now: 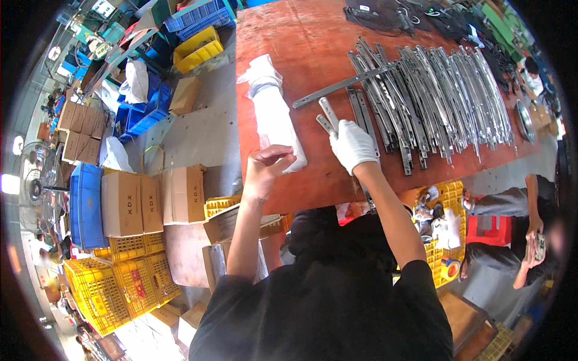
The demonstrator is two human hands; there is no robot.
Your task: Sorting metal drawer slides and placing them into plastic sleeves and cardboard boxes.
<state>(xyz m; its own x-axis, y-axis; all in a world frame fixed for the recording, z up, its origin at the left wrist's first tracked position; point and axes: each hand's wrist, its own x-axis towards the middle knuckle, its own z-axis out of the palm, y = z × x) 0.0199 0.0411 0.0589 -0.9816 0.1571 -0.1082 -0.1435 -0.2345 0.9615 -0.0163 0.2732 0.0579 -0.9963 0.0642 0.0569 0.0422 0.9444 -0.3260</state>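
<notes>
My right hand (354, 146), in a white glove, is closed around metal drawer slides (327, 112); two of their ends stick out past the fingers toward the far left. The rest of their length is mostly hidden by the hand and forearm. My bare left hand (265, 171) has its fingers curled together at the near end of a long white plastic-wrapped bundle (273, 111); whatever is in the fingers, if anything, cannot be made out. Right of the glove lies a wide row of metal drawer slides (439, 99). One single slide (340, 87) lies slantwise across its left end.
The reddish table (301, 30) holds dark bags (382, 17) at its far edge. Cartons (123, 204) and yellow crates (120, 289) stand at left. Yellow crates (448, 228) stand below the table's near right edge. At right, a seated person (530, 240) holds something.
</notes>
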